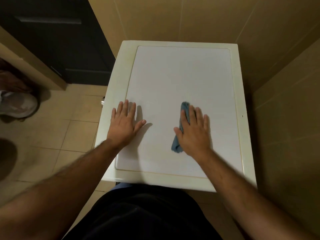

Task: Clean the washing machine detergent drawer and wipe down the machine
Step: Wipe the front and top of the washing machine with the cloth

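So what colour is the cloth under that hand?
The cloth is blue, pressed flat under the right hand; the head view shows it.

So the washing machine top (181,75) fills the middle of the frame, a flat white panel with rounded corners set inside a yellowed cream rim, and it's tucked into a tiled corner. On it, lower right of center, there's a small blue cloth (181,129), kinda bunched into a long strip running front to back, lying flat on the panel with only its left edge showing.
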Demonstrator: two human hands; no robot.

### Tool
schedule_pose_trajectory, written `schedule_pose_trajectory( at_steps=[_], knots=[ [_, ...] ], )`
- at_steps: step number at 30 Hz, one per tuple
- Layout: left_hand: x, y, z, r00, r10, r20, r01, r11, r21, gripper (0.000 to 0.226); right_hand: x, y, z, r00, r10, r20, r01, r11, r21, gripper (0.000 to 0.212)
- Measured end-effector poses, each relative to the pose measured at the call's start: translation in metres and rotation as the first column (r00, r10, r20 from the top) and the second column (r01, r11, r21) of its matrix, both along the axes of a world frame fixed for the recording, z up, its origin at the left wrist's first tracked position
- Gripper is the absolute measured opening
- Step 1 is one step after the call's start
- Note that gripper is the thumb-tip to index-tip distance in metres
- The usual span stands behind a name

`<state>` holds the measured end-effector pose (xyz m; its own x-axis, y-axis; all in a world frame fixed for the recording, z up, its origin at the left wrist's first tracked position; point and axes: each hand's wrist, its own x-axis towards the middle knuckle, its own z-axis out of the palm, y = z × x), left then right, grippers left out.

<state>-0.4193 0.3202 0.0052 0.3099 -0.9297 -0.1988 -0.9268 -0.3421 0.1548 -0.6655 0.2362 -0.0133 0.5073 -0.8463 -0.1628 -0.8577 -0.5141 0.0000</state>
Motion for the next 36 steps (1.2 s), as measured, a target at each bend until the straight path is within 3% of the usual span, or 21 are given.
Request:
schedule_pose_trajectory(
  at_steps=[2, 5, 10, 14, 18, 22, 26, 31, 34, 36],
  knots=[
    [0.014, 0.000, 0.001, 1.000, 0.001, -0.005, -0.001, 1.000, -0.001, 0.086, -0.023, 0.010, 0.001, 1.000, 0.018, -0.021, -0.018, 1.000, 0.016, 0.069],
    [0.032, 0.001, 0.004, 1.000, 0.011, -0.012, -0.011, 1.000, -0.007, 0.086, -0.051, -0.016, 0.002, 0.989, -0.135, -0.063, 0.133, 0.991, -0.034, 0.068],
    [0.052, 0.007, 0.003, 1.000, -0.021, -0.012, 0.021, 1.000, 0.006, 0.088, 0.011, -0.049, -0.003, 0.948, -0.319, 0.010, 0.320, 0.947, -0.036, 0.070],
    [0.065, 0.006, 0.004, 0.998, -0.051, -0.031, 0.052, 0.999, 0.001, 0.088, 0.068, 0.001, -0.004, 0.977, -0.214, 0.005, 0.214, 0.976, -0.032, 0.069],
    [0.079, 0.006, 0.006, 0.997, -0.065, -0.051, 0.064, 0.998, -0.010, 0.086, 0.040, 0.039, 0.003, 0.994, -0.094, -0.053, 0.094, 0.996, 0.007, 0.068],
    [0.095, 0.012, 0.005, 0.995, -0.086, -0.043, 0.086, 0.996, -0.012, 0.088, 0.019, 0.000, 0.002, 0.967, -0.241, -0.081, 0.238, 0.970, -0.039, 0.066],
    [0.103, 0.009, 0.002, 0.991, -0.119, -0.055, 0.119, 0.993, -0.003, 0.090, 0.074, -0.037, -0.003, 0.960, -0.278, 0.016, 0.278, 0.960, -0.028, 0.066],
    [0.107, 0.003, 0.001, 0.988, -0.152, -0.026, 0.152, 0.988, -0.021, 0.085, 0.148, -0.003, -0.001, 0.995, -0.104, 0.001, 0.104, 0.993, -0.054, 0.064],
    [0.114, 0.002, 0.005, 0.990, -0.130, -0.053, 0.128, 0.991, -0.030, 0.085, 0.134, 0.036, 0.002, 0.999, 0.022, -0.029, -0.022, 1.000, -0.019, 0.063],
    [0.123, 0.006, 0.006, 0.989, -0.123, -0.080, 0.120, 0.992, -0.036, 0.086, 0.115, 0.038, 0.001, 1.000, -0.009, -0.029, 0.009, 1.000, -0.003, 0.062]
  ],
)
